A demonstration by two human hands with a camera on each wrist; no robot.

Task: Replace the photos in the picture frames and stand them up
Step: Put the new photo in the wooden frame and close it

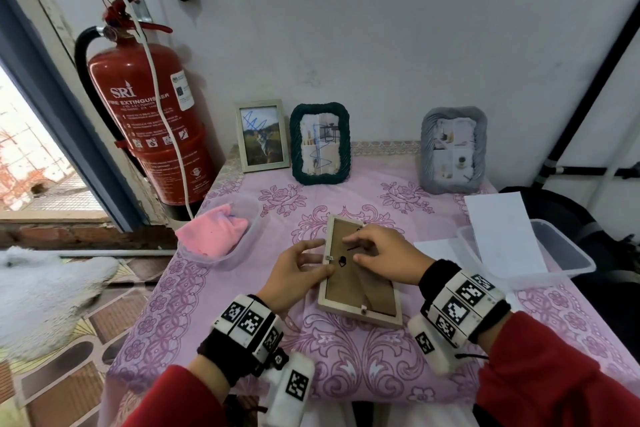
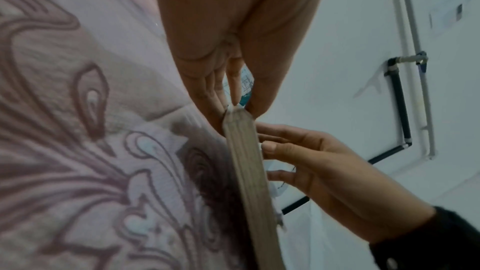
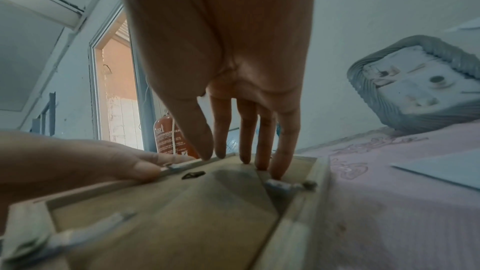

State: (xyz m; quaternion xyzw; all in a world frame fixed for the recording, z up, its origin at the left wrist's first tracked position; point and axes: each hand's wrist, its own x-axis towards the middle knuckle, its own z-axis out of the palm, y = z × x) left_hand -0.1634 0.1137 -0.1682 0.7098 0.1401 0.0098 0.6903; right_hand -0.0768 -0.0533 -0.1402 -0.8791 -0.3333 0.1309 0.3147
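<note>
A light wooden picture frame (image 1: 363, 295) lies face down on the pink floral tablecloth (image 1: 346, 360), its brown backing board up with the stand leg folded flat. My left hand (image 1: 320, 258) holds the frame's left rail, thumb on top beside a small metal clip (image 1: 328, 257) and fingers along the outer edge; the left wrist view shows thumb and fingers pinching that edge of the frame (image 2: 249, 171). My right hand (image 1: 356, 248) presses straight fingertips (image 3: 245, 159) onto the backing board (image 3: 182, 213) near its far end. Another clip (image 3: 280, 184) sits by the little finger.
Three frames stand along the back wall: a silver one (image 1: 263, 135), a green rope one (image 1: 320, 144) and a grey one (image 1: 453, 149). A clear tub with a pink cloth (image 1: 214, 232) sits left, a clear tub with white paper (image 1: 502, 232) right. A fire extinguisher (image 1: 149, 114) stands beside the table.
</note>
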